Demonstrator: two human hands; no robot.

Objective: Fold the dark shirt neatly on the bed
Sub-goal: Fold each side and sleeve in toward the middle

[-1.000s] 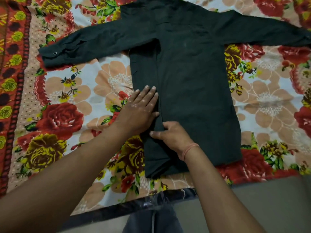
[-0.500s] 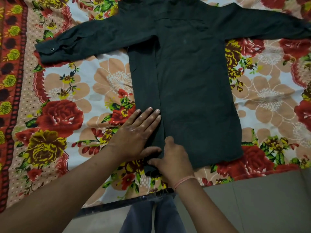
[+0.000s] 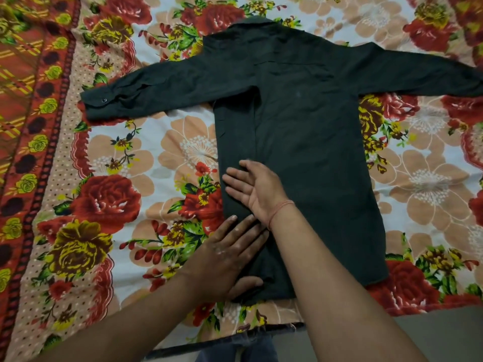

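Observation:
The dark shirt (image 3: 308, 142) lies flat on the bed, back side up, collar far from me, both sleeves spread wide. Its left side is folded inward as a long strip down the body. My left hand (image 3: 230, 257) rests flat, fingers apart, on the lower end of that strip near the hem. My right hand (image 3: 256, 189) lies just beyond it, flat on the folded strip, fingers spread and pointing left. Neither hand grips the cloth. A thin thread band circles my right wrist.
A floral bedsheet (image 3: 125, 184) with red roses covers the bed, with an orange patterned border (image 3: 23, 131) at the left. The bed's near edge (image 3: 224, 340) runs below the shirt hem, with grey floor (image 3: 444, 333) at the lower right.
My right hand has slid up from the hem onto the folded strip, now beyond the left hand. My left hand has shifted down toward the hem. The view has tilted, showing the collar.

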